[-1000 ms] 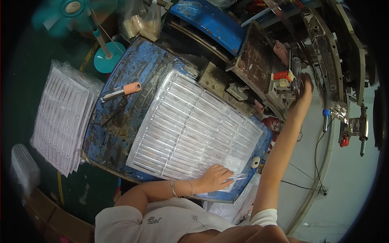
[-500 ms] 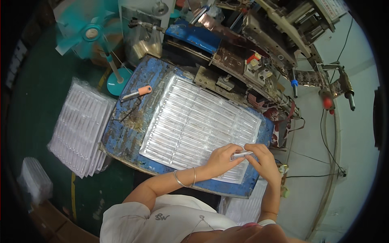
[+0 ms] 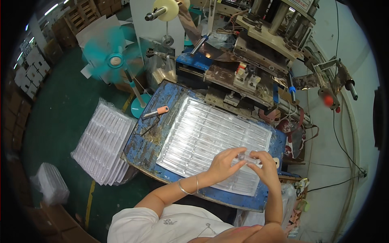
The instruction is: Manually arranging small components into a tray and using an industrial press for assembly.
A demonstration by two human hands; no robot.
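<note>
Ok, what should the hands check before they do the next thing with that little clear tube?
1. Both hands on the small clear piece: ok, left hand and right hand pinch it.
2. Clear plastic tray lying flat on the blue table: ok.
3. Slot under the piece free: cannot tell.
4. Orange-handled tool off the tray: ok.
5. Tray stack beside the table: ok.

White short-sleeved top, small dark chest print; thin bangles on left wrist (image 3: 187,186).
</note>
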